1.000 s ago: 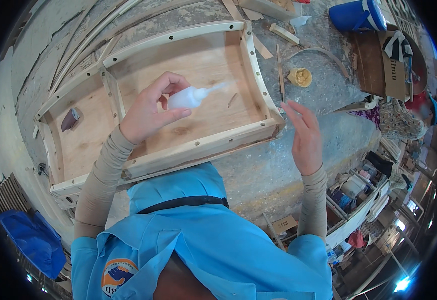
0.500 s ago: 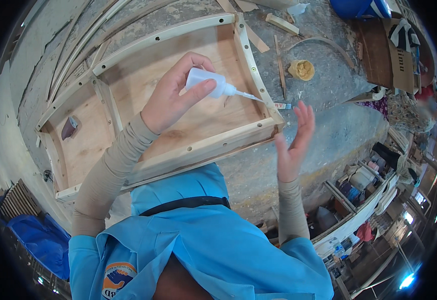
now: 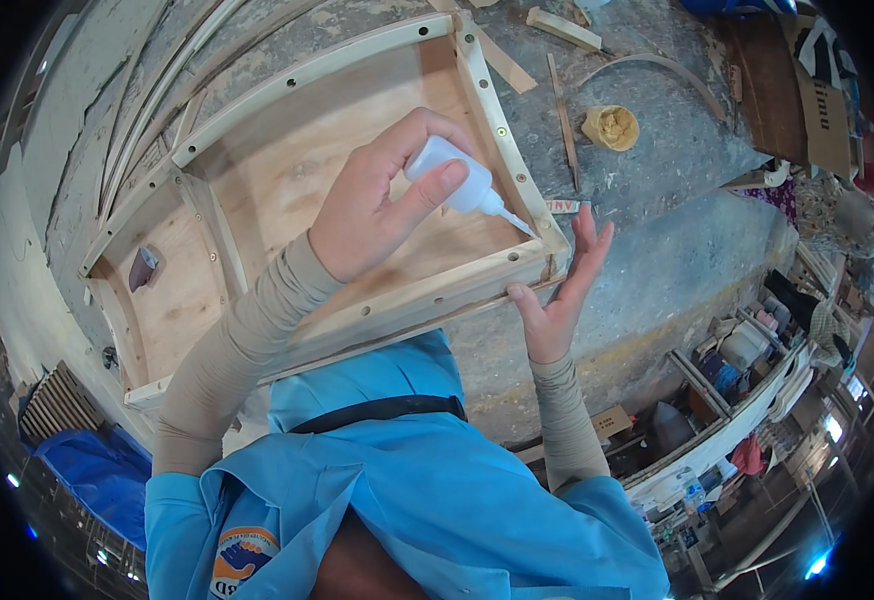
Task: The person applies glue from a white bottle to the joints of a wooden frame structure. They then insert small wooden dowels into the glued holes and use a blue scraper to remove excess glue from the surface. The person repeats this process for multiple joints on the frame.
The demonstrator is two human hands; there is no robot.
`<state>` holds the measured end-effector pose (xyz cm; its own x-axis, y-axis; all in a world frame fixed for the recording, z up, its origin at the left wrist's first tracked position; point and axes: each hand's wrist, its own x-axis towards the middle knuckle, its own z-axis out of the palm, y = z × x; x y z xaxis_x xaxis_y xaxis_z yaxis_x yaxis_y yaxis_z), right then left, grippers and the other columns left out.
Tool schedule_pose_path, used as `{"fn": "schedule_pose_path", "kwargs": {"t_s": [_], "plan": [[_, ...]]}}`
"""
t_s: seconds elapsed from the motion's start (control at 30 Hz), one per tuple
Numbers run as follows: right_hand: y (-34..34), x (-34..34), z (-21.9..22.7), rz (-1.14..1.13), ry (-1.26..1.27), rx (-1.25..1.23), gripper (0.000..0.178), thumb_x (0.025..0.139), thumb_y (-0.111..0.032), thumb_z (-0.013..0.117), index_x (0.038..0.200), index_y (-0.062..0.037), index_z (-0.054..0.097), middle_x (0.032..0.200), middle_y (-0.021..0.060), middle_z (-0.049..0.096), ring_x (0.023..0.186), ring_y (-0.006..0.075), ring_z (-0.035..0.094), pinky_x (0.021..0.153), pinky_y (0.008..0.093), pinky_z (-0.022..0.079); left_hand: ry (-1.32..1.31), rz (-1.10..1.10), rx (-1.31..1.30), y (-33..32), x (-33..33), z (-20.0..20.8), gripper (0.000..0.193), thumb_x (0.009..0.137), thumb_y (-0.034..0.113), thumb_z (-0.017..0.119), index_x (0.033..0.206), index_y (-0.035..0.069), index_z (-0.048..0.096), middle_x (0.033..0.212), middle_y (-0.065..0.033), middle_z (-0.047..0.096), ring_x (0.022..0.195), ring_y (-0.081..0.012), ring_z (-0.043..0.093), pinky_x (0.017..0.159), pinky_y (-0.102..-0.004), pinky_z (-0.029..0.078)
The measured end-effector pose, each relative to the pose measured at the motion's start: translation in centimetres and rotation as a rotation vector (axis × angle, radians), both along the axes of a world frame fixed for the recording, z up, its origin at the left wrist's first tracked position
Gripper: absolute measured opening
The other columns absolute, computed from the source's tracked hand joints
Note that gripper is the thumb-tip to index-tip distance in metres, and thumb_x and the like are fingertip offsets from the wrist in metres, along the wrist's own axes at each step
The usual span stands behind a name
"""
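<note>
My left hand (image 3: 377, 200) is wrapped around a white squeeze bottle (image 3: 454, 175) with a narrow nozzle. The bottle tilts down to the right, and its tip is at the inside of the near right corner of a curved wooden frame (image 3: 427, 300) with a plywood panel. Just outside that corner is my right hand (image 3: 560, 310), its fingers apart and holding nothing. Its thumb and fingers are by the corner's outer faces, seemingly touching the wood. A small printed strip or tube (image 3: 563, 206) lies beyond the corner, partly hidden.
A brown rolled piece (image 3: 143, 268) lies in the frame's left compartment. A tub of yellowish paste (image 3: 612, 128), thin wood strips (image 3: 563, 120) and a wood block (image 3: 564, 29) are on the worktop. A cardboard box (image 3: 825, 125) stands far right; a cluttered shelf (image 3: 727, 420) is at right.
The bottle has moved right and tipped more steeply, its nozzle now at the inner corner. My right hand has come in from the right to the frame's corner.
</note>
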<state>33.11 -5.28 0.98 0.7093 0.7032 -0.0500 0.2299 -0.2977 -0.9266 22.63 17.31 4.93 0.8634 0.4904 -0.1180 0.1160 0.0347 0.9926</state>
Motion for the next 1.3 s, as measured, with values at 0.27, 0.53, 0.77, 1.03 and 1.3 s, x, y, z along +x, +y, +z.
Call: {"fn": "schedule_pose_path", "kwargs": {"t_s": [0.27, 0.53, 0.77, 1.03, 1.3], "plan": [[0.1, -0.1, -0.3, -0.013, 0.055, 0.048, 0.122, 0.068, -0.032, 0.082, 0.15, -0.003, -0.003, 0.153, 0.0216, 0.017, 0.142, 0.0342, 0.018, 0.116, 0.0457, 0.013, -0.004, -0.025, 0.085, -0.1, 0.9, -0.2, 0.021, 0.094, 0.026, 0.057, 0.103, 0.007, 0.055, 0.091, -0.0076, 0.062, 0.086, -0.019, 0.06, 0.08, -0.0308, 0.046], [0.2, -0.2, -0.4, -0.026, 0.078, 0.055, 0.122, 0.068, -0.034, 0.082, 0.15, -0.0039, -0.003, 0.153, 0.0219, 0.017, 0.141, 0.0348, 0.02, 0.116, 0.046, 0.015, -0.015, -0.045, 0.131, -0.3, 1.4, -0.4, 0.022, 0.093, 0.027, 0.058, 0.101, 0.007, 0.056, 0.09, -0.0098, 0.063, 0.084, -0.0229, 0.061, 0.078, -0.032, 0.046], [0.1, -0.1, -0.7, -0.022, 0.038, 0.006, 0.124, 0.07, -0.049, 0.078, 0.151, -0.0086, -0.005, 0.153, 0.021, 0.017, 0.14, 0.0366, 0.022, 0.114, 0.0488, 0.022, 0.006, -0.048, 0.118, -0.2, 1.4, -0.4, 0.022, 0.092, 0.026, 0.059, 0.101, 0.007, 0.056, 0.089, -0.0106, 0.063, 0.084, -0.0237, 0.062, 0.077, -0.0324, 0.047], [0.2, -0.1, -0.7, -0.03, 0.057, 0.018, 0.125, 0.068, -0.049, 0.079, 0.151, -0.0085, -0.004, 0.153, 0.021, 0.017, 0.14, 0.0365, 0.022, 0.114, 0.0486, 0.021, 0.003, -0.044, 0.138, -0.3, 1.4, -0.5, 0.022, 0.091, 0.026, 0.061, 0.1, 0.007, 0.056, 0.089, -0.0112, 0.062, 0.083, -0.0242, 0.062, 0.076, -0.0325, 0.047], [0.3, -0.1, -0.6, -0.021, 0.092, 0.08, 0.124, 0.067, -0.035, 0.083, 0.15, -0.004, -0.003, 0.153, 0.0215, 0.017, 0.141, 0.0346, 0.02, 0.115, 0.0462, 0.018, 0.016, -0.02, 0.15, -0.2, 1.3, -1.1, 0.022, 0.091, 0.026, 0.061, 0.1, 0.007, 0.056, 0.087, -0.0108, 0.063, 0.082, -0.0234, 0.063, 0.075, -0.0319, 0.047]]}}
